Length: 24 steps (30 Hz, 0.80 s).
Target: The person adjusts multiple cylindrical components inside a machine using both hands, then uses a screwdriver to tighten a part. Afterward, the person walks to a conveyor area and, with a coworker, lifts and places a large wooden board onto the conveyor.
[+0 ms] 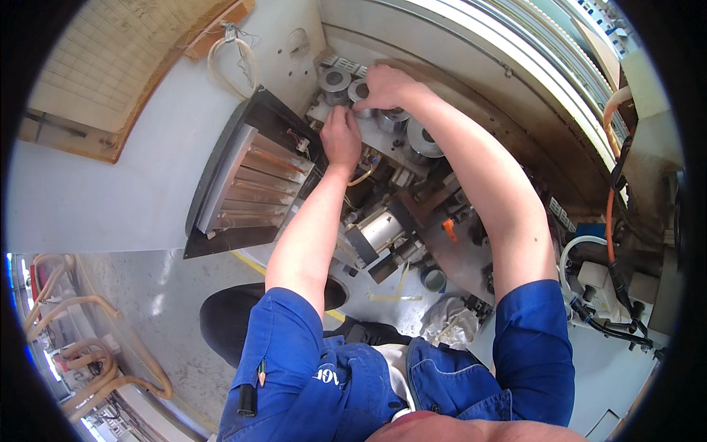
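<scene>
A row of several silvery metal rollers with dark centre holes stands at the back of an open machine. The far left roller stands untouched. Over the second roller reaches my right hand, its thumb and fingers curved around the top. My left hand is closed, fingers bunched at the near side of that roller; whatever they pinch is hidden. Partly below my right hand sits a third roller, and by my right forearm a larger one.
A hinged black panel with ribbed slats stands left of my left forearm. Between my arms lie a metal air cylinder, an orange lever and a roll of tape. Cables and an orange hose hang at right.
</scene>
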Each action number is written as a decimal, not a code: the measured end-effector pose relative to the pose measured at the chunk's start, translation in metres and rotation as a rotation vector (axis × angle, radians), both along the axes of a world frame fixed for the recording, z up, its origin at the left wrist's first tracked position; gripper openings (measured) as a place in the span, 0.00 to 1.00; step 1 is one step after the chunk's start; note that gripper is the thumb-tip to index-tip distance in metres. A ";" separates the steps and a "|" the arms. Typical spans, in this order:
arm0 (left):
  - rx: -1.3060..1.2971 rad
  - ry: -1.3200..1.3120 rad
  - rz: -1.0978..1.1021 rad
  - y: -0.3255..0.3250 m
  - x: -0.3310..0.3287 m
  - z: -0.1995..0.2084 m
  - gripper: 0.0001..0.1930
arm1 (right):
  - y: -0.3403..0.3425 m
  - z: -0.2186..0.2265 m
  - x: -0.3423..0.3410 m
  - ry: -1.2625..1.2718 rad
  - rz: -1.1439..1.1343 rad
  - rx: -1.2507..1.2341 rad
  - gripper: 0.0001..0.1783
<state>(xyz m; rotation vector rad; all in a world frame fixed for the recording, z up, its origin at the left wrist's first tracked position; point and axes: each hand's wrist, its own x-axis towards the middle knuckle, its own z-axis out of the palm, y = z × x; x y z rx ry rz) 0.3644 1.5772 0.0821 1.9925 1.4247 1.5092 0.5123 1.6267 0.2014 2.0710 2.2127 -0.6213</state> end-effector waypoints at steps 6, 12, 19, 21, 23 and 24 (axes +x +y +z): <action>-0.018 0.013 -0.002 0.000 -0.001 -0.001 0.03 | 0.005 -0.005 0.007 0.076 0.177 0.002 0.44; -0.007 -0.013 0.016 0.000 0.001 0.000 0.04 | 0.001 -0.025 0.008 0.112 0.093 0.129 0.36; -0.031 -0.001 0.049 0.002 0.001 -0.006 0.04 | -0.014 -0.023 0.007 0.233 0.119 0.141 0.47; -0.055 -0.093 0.022 0.000 -0.004 -0.003 0.04 | -0.025 -0.019 0.003 0.195 0.085 0.265 0.47; -0.094 -0.206 -0.021 -0.005 -0.007 0.007 0.04 | -0.037 -0.007 0.001 0.235 0.065 0.335 0.45; -0.130 -0.266 -0.053 -0.014 -0.012 0.014 0.05 | -0.045 0.001 0.000 0.300 0.058 0.338 0.43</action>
